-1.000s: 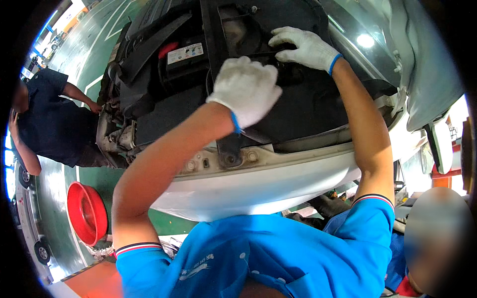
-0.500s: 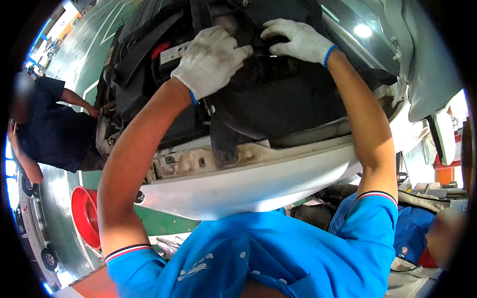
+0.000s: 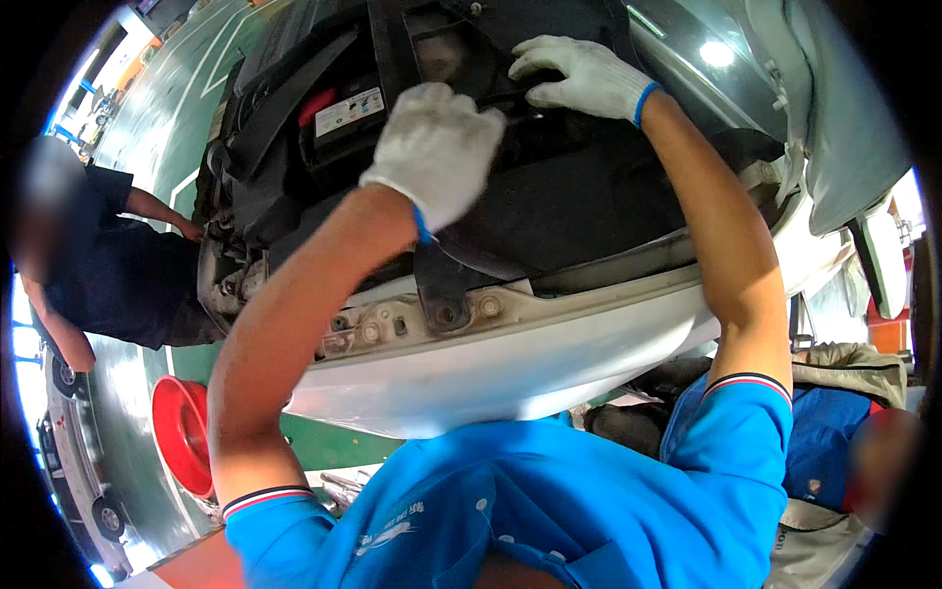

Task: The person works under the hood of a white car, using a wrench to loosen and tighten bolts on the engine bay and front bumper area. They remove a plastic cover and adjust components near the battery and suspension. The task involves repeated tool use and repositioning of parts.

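Both of my hands wear white knitted work gloves with blue cuffs and are over a car's engine bay. My left hand (image 3: 437, 152) has its fingers curled in over the black cover (image 3: 579, 201) near the middle; whatever they may hold is hidden. Farther right, my right hand (image 3: 586, 82) rests at the cover's far part, thumb and fingers apart with a gap between them. Left of my left hand sits a black battery with a white label (image 3: 349, 112) and a red terminal cap (image 3: 316, 105). A dark rounded housing (image 3: 446, 54) lies beyond it.
The white front bumper (image 3: 491, 378) curves between me and the bay. At left, a person in dark clothes (image 3: 123, 255) leans at the car's side, near a red basin (image 3: 183, 432). Another person in blue (image 3: 824, 447) is at the lower right. A grey fender (image 3: 834, 118) rises at right.
My left hand has shifted right and slightly nearer to me, uncovering more of the battery label and the dark housing. My right hand has barely moved.
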A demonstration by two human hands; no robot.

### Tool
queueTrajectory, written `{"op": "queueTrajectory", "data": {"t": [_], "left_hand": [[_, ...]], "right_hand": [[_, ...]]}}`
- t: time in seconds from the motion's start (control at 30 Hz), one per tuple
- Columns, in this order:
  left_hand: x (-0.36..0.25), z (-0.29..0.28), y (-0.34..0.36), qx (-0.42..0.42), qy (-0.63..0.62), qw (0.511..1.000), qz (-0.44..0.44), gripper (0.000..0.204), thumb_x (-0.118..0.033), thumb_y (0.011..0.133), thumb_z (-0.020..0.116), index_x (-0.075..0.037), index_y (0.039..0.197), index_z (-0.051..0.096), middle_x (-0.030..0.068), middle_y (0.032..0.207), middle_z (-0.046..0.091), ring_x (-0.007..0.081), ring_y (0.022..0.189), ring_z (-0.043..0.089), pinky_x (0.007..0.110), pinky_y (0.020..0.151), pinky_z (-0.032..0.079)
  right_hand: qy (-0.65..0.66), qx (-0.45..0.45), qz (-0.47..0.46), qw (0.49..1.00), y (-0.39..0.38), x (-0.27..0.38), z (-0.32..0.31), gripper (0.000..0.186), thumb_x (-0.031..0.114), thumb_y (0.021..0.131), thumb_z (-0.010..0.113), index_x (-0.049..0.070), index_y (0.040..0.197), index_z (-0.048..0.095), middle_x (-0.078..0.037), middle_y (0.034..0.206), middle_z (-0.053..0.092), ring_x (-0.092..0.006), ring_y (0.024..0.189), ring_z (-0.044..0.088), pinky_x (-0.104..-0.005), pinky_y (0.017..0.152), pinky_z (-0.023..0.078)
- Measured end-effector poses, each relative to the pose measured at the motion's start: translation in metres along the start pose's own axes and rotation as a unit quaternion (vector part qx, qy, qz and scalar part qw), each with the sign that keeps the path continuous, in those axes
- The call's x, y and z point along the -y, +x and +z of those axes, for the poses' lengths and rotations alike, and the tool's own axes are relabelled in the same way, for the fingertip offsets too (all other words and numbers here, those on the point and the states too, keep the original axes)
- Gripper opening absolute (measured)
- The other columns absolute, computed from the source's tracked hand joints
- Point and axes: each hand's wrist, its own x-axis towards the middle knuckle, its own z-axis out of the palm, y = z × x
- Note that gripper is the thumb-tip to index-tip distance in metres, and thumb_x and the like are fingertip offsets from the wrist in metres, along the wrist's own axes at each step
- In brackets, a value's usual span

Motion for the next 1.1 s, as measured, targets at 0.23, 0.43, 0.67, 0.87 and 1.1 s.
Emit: {"op": "queueTrajectory", "data": {"t": [0.23, 0.43, 0.67, 0.87, 1.1], "left_hand": [[0.059, 0.034, 0.004, -0.107, 0.034, 0.987, 0.118, 0.036, -0.022, 0.095, 0.067, -0.017, 0.131, 0.068, 0.0073, 0.098, 0.062, 0.0291, 0.107, 0.061, 0.047, 0.104, 0.047], [0.033, 0.022, -0.003, -0.073, -0.038, 0.997, 0.017, 0.035, -0.031, 0.097, 0.064, -0.013, 0.127, 0.069, 0.0108, 0.104, 0.068, 0.0317, 0.106, 0.063, 0.048, 0.100, 0.047], [-0.040, 0.001, 0.004, -0.034, -0.066, 0.996, -0.055, 0.036, -0.036, 0.095, 0.065, -0.006, 0.113, 0.072, 0.0153, 0.092, 0.070, 0.0335, 0.097, 0.065, 0.046, 0.092, 0.049], [0.026, 0.021, -0.005, -0.050, -0.003, 0.997, 0.055, 0.035, -0.025, 0.095, 0.067, -0.014, 0.128, 0.068, 0.0106, 0.100, 0.063, 0.0314, 0.104, 0.060, 0.048, 0.099, 0.047], [0.051, 0.030, 0.007, -0.145, 0.023, 0.984, 0.105, 0.028, -0.023, 0.093, 0.065, -0.014, 0.118, 0.074, 0.0119, 0.093, 0.068, 0.0327, 0.102, 0.065, 0.048, 0.096, 0.050]], "right_hand": [[-0.003, -0.047, -0.005, 0.999, 0.006, -0.007, 0.017, 0.044, 0.035, 0.090, 0.072, 0.015, 0.129, 0.071, -0.010, 0.142, 0.062, -0.0298, 0.128, 0.060, -0.0414, 0.112, 0.047], [-0.004, -0.030, -0.022, 0.999, 0.005, -0.010, 0.009, 0.042, 0.035, 0.090, 0.072, 0.016, 0.127, 0.071, -0.009, 0.144, 0.060, -0.0291, 0.131, 0.058, -0.0411, 0.115, 0.044], [0.020, 0.008, 0.004, 1.000, 0.009, 0.004, 0.001, 0.041, 0.033, 0.087, 0.074, 0.016, 0.124, 0.073, -0.009, 0.149, 0.056, -0.0292, 0.136, 0.054, -0.0403, 0.117, 0.042], [0.014, -0.003, 0.023, 1.000, 0.005, 0.000, 0.003, 0.041, 0.032, 0.088, 0.073, 0.015, 0.125, 0.072, -0.009, 0.149, 0.056, -0.0292, 0.136, 0.054, -0.0407, 0.117, 0.042], [0.009, -0.014, 0.011, 1.000, 0.005, -0.006, 0.010, 0.040, 0.032, 0.088, 0.074, 0.015, 0.125, 0.073, -0.009, 0.149, 0.056, -0.0287, 0.135, 0.055, -0.0408, 0.117, 0.042]]}}
